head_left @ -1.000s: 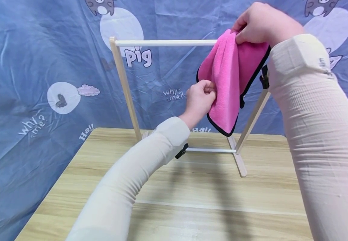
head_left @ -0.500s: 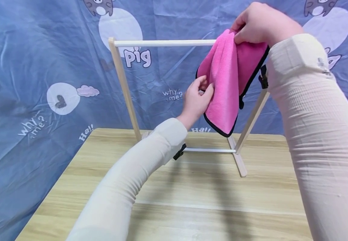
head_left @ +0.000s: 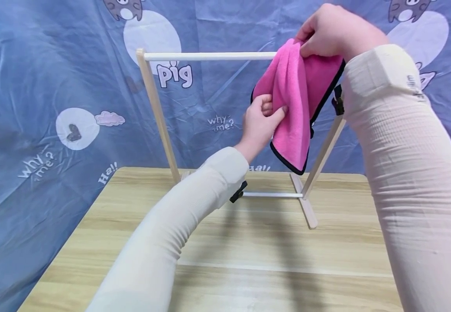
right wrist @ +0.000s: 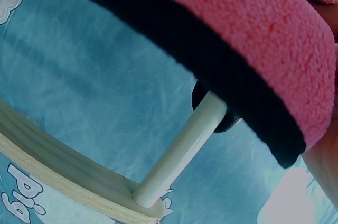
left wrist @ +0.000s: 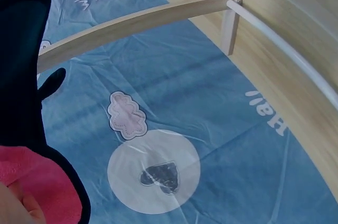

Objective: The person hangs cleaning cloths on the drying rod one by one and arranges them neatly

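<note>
A pink plush towel (head_left: 291, 95) with black edging hangs in folds over the right end of the rack's white top rail (head_left: 209, 56). At the rail, my right hand (head_left: 336, 32) pinches the towel's top between thumb and fingers. Lower down on its left side is my left hand (head_left: 260, 121); the thumb lies against the front fold and the fingers are loosely bent, apart from the thumb. In the left wrist view, pink cloth (left wrist: 55, 182) and fingertips show at the lower left. The black-edged towel (right wrist: 264, 34) hides part of the rail in the right wrist view.
The wooden rack (head_left: 157, 117) stands on a wood-grain table (head_left: 131, 242), its white lower rail (head_left: 274, 194) just above the tabletop. Behind it hangs a blue printed curtain (head_left: 92, 78). Each wrist carries a black strap buckle (head_left: 338, 99).
My left hand let go of a fold, spread its thumb and fingers, then moved right so the thumb presses the towel. The lower corner shifted slightly right. My right hand keeps its hold.
</note>
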A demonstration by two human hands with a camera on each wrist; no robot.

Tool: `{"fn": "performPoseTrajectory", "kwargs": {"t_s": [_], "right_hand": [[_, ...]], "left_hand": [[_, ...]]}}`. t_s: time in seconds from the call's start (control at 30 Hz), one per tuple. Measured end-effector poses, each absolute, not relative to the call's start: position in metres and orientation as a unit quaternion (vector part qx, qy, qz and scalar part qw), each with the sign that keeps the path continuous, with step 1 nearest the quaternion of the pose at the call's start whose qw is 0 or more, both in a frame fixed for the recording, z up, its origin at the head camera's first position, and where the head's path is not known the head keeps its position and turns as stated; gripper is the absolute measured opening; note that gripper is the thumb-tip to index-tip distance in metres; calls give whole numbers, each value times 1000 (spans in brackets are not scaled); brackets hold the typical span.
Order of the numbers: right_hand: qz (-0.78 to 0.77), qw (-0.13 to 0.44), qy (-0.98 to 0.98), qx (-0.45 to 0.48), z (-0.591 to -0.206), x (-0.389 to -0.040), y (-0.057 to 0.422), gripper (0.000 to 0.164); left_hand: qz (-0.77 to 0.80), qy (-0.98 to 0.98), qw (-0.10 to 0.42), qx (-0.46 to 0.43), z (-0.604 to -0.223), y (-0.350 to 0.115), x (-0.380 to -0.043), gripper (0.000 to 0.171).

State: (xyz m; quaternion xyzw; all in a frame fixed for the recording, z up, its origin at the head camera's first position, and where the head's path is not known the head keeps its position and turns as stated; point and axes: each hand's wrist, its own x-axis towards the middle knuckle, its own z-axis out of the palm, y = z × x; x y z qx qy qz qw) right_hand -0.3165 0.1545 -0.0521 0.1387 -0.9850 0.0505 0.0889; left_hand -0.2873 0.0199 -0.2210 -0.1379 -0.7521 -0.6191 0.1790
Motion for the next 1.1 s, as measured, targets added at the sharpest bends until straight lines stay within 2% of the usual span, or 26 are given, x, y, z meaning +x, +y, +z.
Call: {"fn": "performPoseTrajectory", "kwargs": {"t_s": [0.2, 0.4, 1.1], "right_hand": [[49, 89, -985, 138, -51, -316, 153, 35], [44, 89, -985, 139, -51, -316, 151, 35], [52, 86, -985, 143, -53, -317, 150, 34]], "left_hand": [[-616, -747, 213, -133, -219, 20, -288, 29], [-629, -724, 244, -140, -221, 14, -289, 26], [-538, -774, 295, -156, -204, -33, -292, 14]]}}
